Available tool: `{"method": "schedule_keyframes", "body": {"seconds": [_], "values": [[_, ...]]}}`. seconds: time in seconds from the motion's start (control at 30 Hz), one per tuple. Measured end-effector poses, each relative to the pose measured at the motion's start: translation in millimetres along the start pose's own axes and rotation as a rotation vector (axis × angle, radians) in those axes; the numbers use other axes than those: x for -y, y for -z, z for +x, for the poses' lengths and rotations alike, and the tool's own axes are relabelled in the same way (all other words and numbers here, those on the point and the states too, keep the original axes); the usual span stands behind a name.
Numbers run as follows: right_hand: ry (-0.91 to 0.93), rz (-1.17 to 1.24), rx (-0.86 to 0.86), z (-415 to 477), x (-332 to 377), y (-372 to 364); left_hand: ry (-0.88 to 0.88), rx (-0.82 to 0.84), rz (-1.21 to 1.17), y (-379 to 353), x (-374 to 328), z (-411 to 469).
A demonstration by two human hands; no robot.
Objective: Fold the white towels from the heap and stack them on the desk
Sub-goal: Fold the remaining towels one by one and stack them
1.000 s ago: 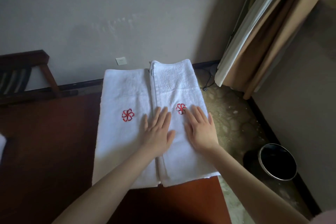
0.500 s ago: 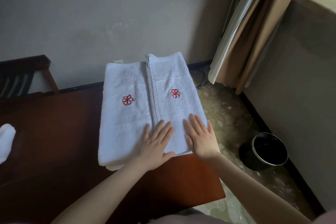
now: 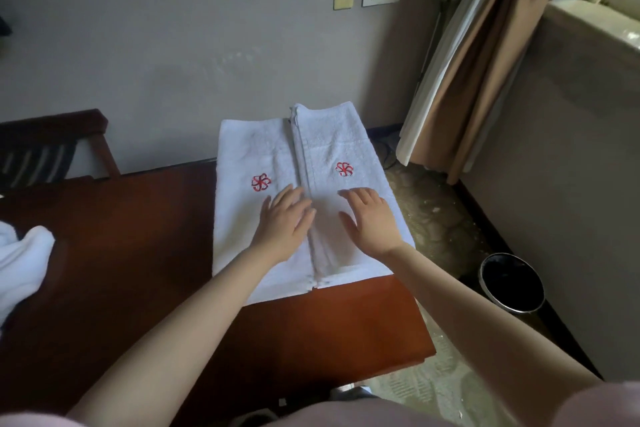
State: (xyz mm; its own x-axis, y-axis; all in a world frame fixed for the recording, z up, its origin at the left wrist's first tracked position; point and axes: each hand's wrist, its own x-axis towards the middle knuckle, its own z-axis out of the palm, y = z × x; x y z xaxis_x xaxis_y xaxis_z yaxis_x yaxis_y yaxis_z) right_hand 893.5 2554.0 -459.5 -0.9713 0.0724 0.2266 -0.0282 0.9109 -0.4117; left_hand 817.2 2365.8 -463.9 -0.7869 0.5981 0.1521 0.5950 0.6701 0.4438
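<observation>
Since half a sec ago both hands have slid back up the towel (image 3: 332,135), off its near edge & toward the red flowers (image 3: 260,182). L hand (image 3: 284,222) lies flat just left of the centre seam, R hand (image 3: 372,222) flat just right of it. Fingers are straight, gripping nothing, hands close but apart. Towel's on the desk (image 3: 138,270), right end, long sides folded in to meet mid. Step, I'd say: smoothing that fold. Next prob needs a pinch on both near corners, then carrying them over to the far end, edges square. Heap (image 3: 24,260) waits at left.
</observation>
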Motion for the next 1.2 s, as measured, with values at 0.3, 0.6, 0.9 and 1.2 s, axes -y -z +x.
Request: {"method": "schedule_keyframes", "body": {"seconds": [0.3,0.6,0.9,1.2], "values": [[0.023,0.135,0.157,73.4,135.0,-41.4,0.338,-0.248,-0.173,89.8,109.4,-33.7],[0.106,0.030,0.389,147.9,309.0,-134.9,0.466,-0.192,-0.085,183.3,285.2,-110.3],[0.113,0.076,0.541,185.5,445.6,-233.9,0.691,-0.157,0.044,237.2,435.4,-202.8],[0.097,0.040,0.671,207.4,501.8,-293.0,1.044,0.281,0.203,238.7,520.9,-272.9]]}}
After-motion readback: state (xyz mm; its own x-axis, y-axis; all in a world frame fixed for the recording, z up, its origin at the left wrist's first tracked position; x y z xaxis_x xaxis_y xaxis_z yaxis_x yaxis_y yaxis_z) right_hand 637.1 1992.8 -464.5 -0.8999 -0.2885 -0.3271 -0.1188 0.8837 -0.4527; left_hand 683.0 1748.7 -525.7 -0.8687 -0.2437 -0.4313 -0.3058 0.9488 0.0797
